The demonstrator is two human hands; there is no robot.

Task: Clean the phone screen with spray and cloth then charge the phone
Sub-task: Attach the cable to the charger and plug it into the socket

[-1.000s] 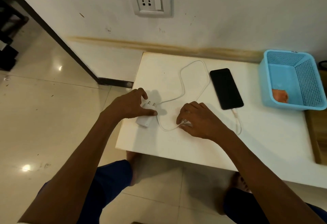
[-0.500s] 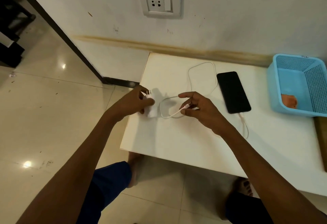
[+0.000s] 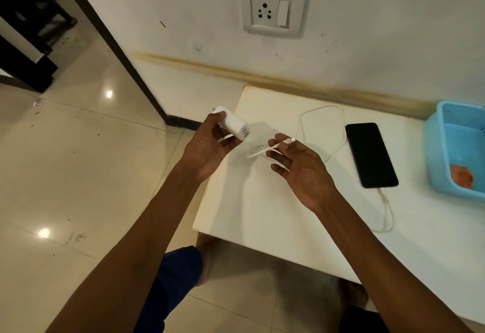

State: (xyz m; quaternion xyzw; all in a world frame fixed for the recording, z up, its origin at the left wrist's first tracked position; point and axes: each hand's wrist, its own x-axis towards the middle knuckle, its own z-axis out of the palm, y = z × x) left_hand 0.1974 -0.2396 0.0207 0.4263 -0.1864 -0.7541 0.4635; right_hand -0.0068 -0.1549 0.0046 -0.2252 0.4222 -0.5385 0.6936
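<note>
Left hand (image 3: 210, 146) raised just off the table's (image 3: 262, 222) left edge, fingers and thumb curled round the white charger adapter (image 3: 233, 125), port face turned toward the right. Right hand (image 3: 301, 167) close beside it, thumb and fingertips pinching the free USB plug (image 3: 287, 141) of the white cable (image 3: 322, 108), not yet seated in the adapter. Further right, cable looping back to the phone (image 3: 371, 154), lying flat and dark-screened on the table, apparently plugged in at its near end. Blue basket (image 3: 433, 159) at far right holding something orange, possibly the cloth. No spray in view; cleaning probably finished. Left to do: plug into adapter, adapter into wall socket (image 3: 273, 9), switch on.
</note>
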